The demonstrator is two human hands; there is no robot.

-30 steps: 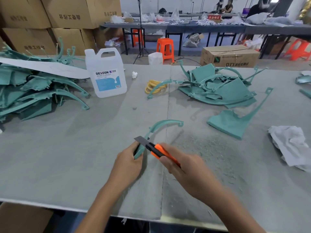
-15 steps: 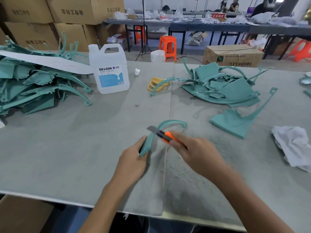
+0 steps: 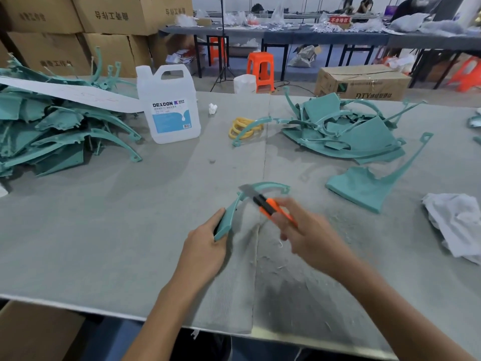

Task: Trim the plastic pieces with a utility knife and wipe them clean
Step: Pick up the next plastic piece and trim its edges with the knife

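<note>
Since a second ago the orange utility knife [image 3: 269, 207] has travelled up the curved teal plastic strip [image 3: 229, 217], from beside the left thumb to the bend of its arc. The blurred right hand [image 3: 309, 238] curls round the handle, while the left hand [image 3: 208, 243] grips the strip's broad lower end, tilting it above the grey felt-covered table [image 3: 104, 230]. The strip looks light, thin and springy, likely to flex under the blade, so it is best held by the broad end, close to the cut with fingers behind the edge.

Even, bright indoor light, soft shadows; wide-angle bending at edges; the right hand [image 3: 309, 238] is motion-blurred.
</note>
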